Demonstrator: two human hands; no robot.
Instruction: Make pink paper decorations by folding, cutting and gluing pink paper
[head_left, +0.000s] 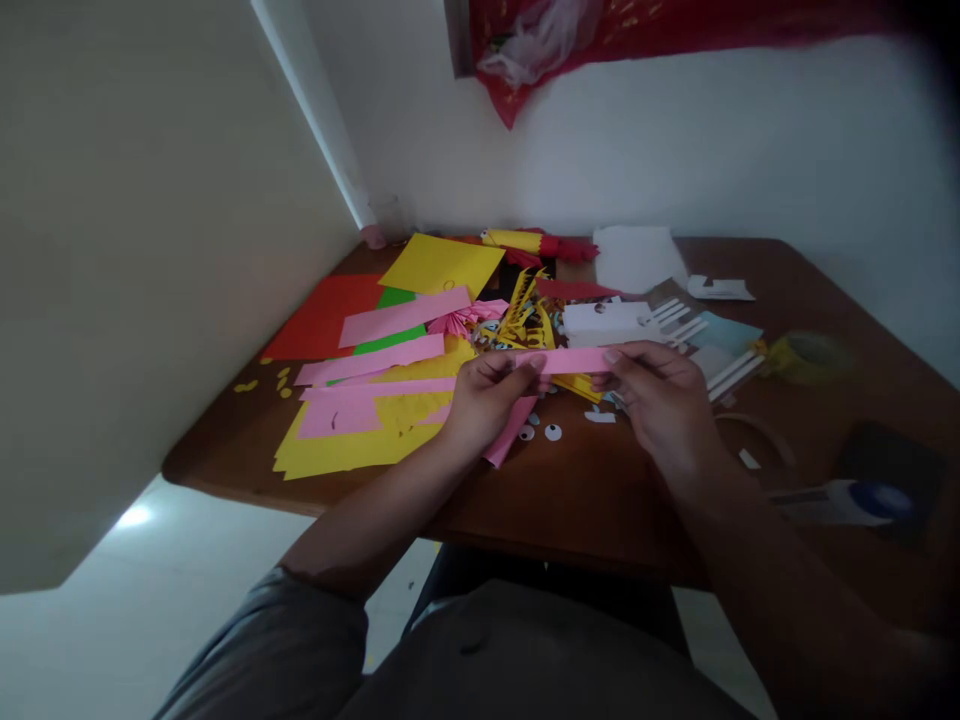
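Note:
A narrow pink paper strip [574,362] is stretched level between my two hands, above the table. My left hand [491,395] pinches its left end, thumb on top. At the other end, my right hand [660,385] grips it between thumb and fingers. Under my left hand, a larger pink paper piece [514,432] lies on the table. Beside it are two round paper eyes [553,432] with dark pupils. Yellow cut paper [525,325] and a pink pleated paper fan [457,318] lie just beyond my hands.
Yellow sheets [330,455], pink strips [405,318] and an orange-red sheet [322,310] spread over the brown table [570,510] at left. White sticks [731,375], a tape roll [806,358] and a blue-and-white object [855,500] lie at right. A wall [675,140] stands behind.

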